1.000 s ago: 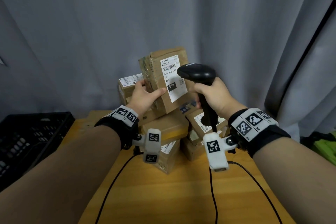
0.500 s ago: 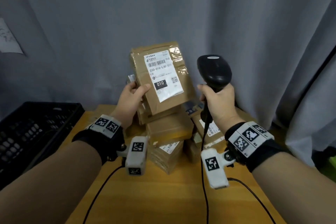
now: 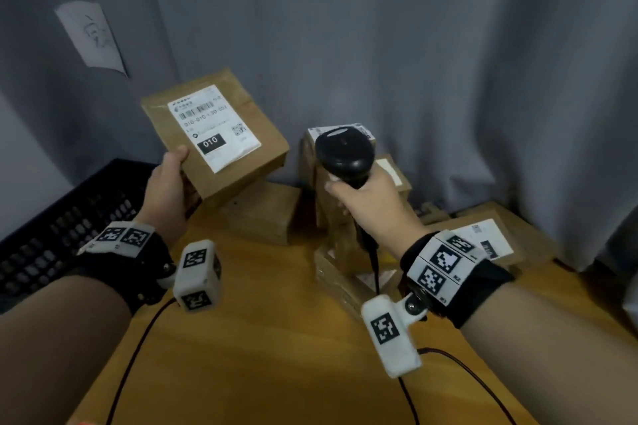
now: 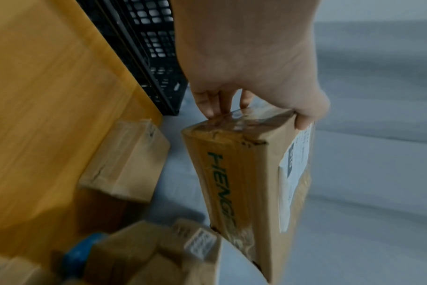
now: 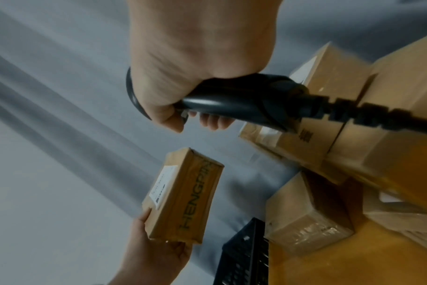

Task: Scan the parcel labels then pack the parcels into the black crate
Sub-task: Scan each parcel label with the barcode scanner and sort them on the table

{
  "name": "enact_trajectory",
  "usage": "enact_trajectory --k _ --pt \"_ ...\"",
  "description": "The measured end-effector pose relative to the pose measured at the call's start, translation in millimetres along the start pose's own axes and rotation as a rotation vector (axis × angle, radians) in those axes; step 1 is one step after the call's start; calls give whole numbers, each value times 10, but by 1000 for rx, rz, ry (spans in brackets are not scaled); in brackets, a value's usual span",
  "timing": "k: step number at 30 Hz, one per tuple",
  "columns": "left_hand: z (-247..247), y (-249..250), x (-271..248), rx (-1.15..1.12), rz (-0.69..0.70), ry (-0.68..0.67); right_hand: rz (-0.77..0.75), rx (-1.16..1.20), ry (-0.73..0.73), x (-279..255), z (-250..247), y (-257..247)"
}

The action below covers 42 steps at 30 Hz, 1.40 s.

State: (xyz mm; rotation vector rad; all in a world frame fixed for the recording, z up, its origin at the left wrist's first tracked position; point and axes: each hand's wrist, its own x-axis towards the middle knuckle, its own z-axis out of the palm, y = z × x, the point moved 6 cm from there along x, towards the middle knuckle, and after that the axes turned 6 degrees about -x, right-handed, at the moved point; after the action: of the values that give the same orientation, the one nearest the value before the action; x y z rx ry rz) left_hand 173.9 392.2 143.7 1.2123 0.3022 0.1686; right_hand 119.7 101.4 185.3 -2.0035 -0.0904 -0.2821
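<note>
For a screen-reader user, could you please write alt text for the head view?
A left hand holds up a labelled brown parcel while the right hand grips a black barcode scanner. More parcels sit on the wooden table; a black crate stands left.

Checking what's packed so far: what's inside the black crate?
Only part of the black crate shows: perforated walls and floor, no parcels in that stretch. The rest lies outside the pictures or behind the left hand.
</note>
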Motion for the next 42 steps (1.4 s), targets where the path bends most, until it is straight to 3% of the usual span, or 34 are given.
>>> enact_trajectory --k 5,8,15,20,23,29,32,36,40,42 --pt "-487 -172 590 122 -128 -52 63 -121 -207 266 917 177" --pt "-825 -479 951 243 -259 -98 132 -224 -191 384 1382 510" --pt "-1502 -948 1547 317 -385 19 300 -536 -170 637 2023 1219" --pt "-1564 -803 2132 255 -293 78 351 -742 -235 1149 2329 1409" --pt "-1543 -681 2507 330 -280 86 377 -772 -239 1368 2439 1413" --pt "-1270 -1213 2574 513 -511 -129 605 -724 -447 1370 2622 1813" --pt "-1233 -1427 2495 518 -577 -184 602 -740 -410 1211 2486 1938" --pt "-1216 -1407 2688 625 -459 -182 539 -722 -403 961 2449 1960" --pt "-919 -1325 2861 1186 -144 -269 554 -671 -370 969 2473 1961" --pt "-696 -1387 2753 1428 -41 -465 554 -679 -367 1001 2466 1960"
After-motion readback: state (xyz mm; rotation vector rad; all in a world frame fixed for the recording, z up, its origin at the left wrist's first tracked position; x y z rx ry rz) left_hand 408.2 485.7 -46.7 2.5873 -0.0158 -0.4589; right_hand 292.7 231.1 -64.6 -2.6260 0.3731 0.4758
